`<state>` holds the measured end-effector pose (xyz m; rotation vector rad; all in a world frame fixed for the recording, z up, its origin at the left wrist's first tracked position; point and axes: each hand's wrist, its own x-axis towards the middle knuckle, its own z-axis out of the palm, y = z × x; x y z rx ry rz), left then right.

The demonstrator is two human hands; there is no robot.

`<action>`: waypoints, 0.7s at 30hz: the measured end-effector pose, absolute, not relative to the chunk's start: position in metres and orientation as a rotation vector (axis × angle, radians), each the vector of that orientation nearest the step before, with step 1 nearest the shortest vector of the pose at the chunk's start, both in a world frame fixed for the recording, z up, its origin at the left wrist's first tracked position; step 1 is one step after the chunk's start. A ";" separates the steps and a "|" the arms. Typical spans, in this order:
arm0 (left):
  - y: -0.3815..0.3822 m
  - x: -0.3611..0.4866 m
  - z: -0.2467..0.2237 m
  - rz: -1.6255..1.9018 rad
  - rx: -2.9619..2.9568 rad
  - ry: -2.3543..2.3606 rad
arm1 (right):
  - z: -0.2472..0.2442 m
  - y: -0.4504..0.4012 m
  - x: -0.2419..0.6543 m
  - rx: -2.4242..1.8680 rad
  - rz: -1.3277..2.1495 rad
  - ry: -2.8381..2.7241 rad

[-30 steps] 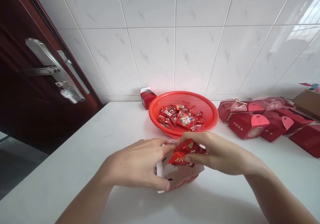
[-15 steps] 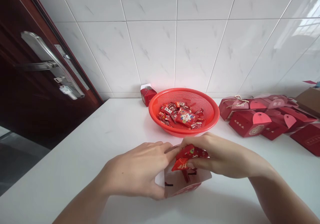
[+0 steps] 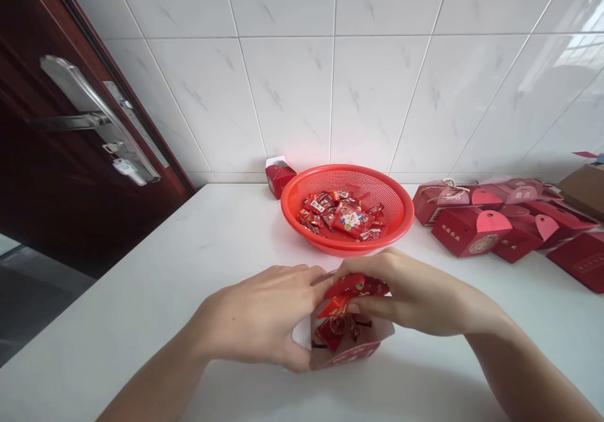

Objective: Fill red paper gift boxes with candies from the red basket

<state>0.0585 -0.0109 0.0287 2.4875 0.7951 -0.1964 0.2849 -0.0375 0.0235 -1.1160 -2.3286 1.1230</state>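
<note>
An opened gift box (image 3: 346,355), pale inside and red outside, rests on the white counter between my hands. My left hand (image 3: 264,321) grips its left side, thumb at the near corner and fingers at the far edge. Over the opening, my right hand (image 3: 391,290) pinches red candy packets (image 3: 361,285) between thumb and fingers. Inside the box lie dark red wrapped candies (image 3: 333,331). Behind it stands a red perforated plastic basket (image 3: 306,236) holding several wrapped candies and a larger red packet (image 3: 352,219).
Several closed red gift boxes (image 3: 469,232) are grouped on the right, one with a twine bow. A small open red box (image 3: 278,177) stands by the tiled wall. A brown cardboard box (image 3: 585,189) is at far right. The dark door (image 3: 47,177) with keys is left.
Dark red candies now show inside the gift box beneath my right hand. The packets in that hand have shifted slightly left; my left hand has barely moved.
</note>
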 end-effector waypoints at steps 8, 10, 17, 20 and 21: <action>-0.008 0.059 0.027 -0.180 2.509 0.807 | 0.022 -0.037 0.282 -1.190 1.058 -2.392; -0.007 0.059 0.026 -0.172 2.511 0.800 | 0.023 -0.037 0.280 -1.143 1.139 -2.391; -0.006 0.059 0.027 -0.168 2.512 0.776 | 0.026 -0.033 0.279 -1.087 1.290 -2.352; -0.005 0.060 0.030 -0.182 2.499 0.765 | 0.023 -0.034 0.280 -1.175 1.214 -2.267; -0.005 0.061 0.030 -0.193 2.493 0.764 | 0.022 -0.034 0.280 -1.179 1.191 -2.252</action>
